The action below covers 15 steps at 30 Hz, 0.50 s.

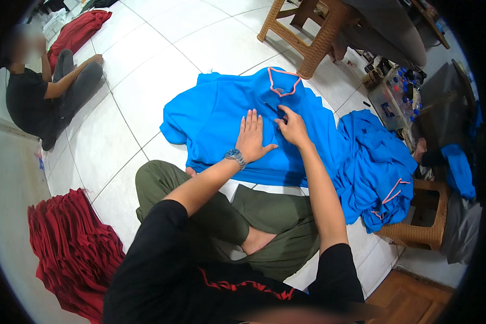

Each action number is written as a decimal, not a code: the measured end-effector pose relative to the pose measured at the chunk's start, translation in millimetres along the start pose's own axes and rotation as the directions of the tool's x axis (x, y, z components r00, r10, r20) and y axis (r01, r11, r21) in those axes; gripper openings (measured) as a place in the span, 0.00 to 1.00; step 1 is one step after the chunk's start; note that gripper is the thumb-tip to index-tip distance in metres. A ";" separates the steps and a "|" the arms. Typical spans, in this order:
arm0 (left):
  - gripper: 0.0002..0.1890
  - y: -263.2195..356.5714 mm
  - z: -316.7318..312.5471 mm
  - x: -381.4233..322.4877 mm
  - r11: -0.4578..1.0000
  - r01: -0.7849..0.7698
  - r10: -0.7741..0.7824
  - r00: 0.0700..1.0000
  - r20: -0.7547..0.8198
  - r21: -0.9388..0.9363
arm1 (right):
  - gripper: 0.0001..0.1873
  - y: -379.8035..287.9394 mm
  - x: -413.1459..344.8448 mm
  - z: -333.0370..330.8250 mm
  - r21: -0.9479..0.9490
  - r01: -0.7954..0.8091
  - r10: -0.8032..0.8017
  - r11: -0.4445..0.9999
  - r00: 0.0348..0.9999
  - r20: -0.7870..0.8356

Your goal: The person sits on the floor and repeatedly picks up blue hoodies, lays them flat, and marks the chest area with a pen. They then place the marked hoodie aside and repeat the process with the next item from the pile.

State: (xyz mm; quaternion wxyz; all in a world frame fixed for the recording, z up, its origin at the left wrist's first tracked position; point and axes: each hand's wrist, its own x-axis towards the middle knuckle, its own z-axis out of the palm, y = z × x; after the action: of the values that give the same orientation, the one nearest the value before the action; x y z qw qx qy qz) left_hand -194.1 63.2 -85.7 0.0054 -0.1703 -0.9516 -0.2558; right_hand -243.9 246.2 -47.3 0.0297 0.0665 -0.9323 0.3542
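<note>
Blue shirts point(227, 101) lie spread in a layered pile on the floor before me, the top one with a pink-edged neckline point(271, 83) at its far end. My left hand point(253, 139) rests flat on the top shirt, palm down, fingers extended and thumb out. To its right, my right hand point(293, 127) grips a slim dark tool point(273, 109), perhaps thread snips. Its tip points up and left, just over the cloth below the neckline; whether it touches the fabric I cannot tell.
A crumpled heap of blue garments point(376, 162) adjoins the pile at right. Red fabric pieces point(73, 243) are stacked at left. Brown plastic stools point(308, 52) stand on the right side, near a clear bin point(389, 105) of bottles. Another person point(32, 97) sits at far left.
</note>
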 end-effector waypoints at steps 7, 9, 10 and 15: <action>0.63 -18.4 19.0 16.6 0.984 -0.153 0.154 0.988 -0.007 0.087 | 0.12 9.2 39.3 1.1 -0.267 0.057 -0.028 0.962 0.993 0.113; 0.64 -19.9 17.3 21.4 0.975 -0.201 0.199 0.980 0.029 0.094 | 0.11 9.8 39.2 1.7 -0.288 0.028 -0.007 0.957 0.997 0.074; 0.64 -20.2 16.2 23.5 0.973 -0.213 0.209 0.977 0.050 0.090 | 0.12 9.8 37.8 1.9 -0.312 0.009 0.012 0.950 0.998 0.064; 0.65 -24.9 10.9 29.4 0.974 -0.224 0.220 0.968 0.121 0.022 | 0.12 13.5 30.2 -10.1 -0.314 0.021 0.006 0.949 0.997 0.083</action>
State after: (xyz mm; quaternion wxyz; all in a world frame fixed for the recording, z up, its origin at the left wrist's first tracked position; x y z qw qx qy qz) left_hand -229.0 57.8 -104.4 -0.0189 -0.2905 -0.9295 -0.2264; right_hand -275.7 259.8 -45.5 0.0027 0.0791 -0.9770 0.1978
